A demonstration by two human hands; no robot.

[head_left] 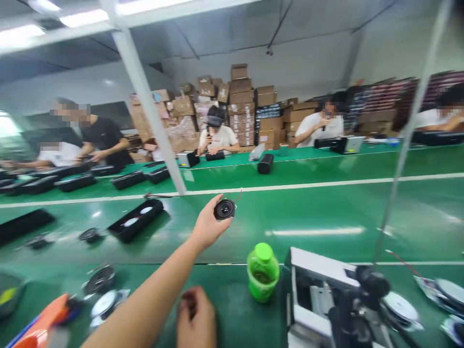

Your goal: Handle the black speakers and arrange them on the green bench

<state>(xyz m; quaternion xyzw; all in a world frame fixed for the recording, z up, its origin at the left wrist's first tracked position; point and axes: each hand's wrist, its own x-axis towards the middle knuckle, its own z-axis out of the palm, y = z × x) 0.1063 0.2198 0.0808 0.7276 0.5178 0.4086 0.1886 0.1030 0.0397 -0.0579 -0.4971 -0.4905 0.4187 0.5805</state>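
My left hand [210, 221] reaches out over the green bench. Its fingers and thumb pinch the rim of a small round black speaker [224, 209], cone facing me, with a thin red wire sticking up. Close to me, my right hand [196, 316] rests with fingers curled in a loose fist, and nothing shows in it. To its right stands a green plastic cup [263, 275] with a bright green cap in its top. Left of my arm lie a black speaker [99, 280] and a white-backed one [105, 303]. Beyond them is an open black speaker housing [137, 220] with two white discs inside.
A white metal fixture [315, 290] with a black clamp stands at right, beside more speakers [400, 307]. An orange-handled tool [50, 321] lies lower left. A slanted white post [150, 106] rises beyond the bench. Several co-workers sit or stand opposite, before stacked cartons [241, 101].
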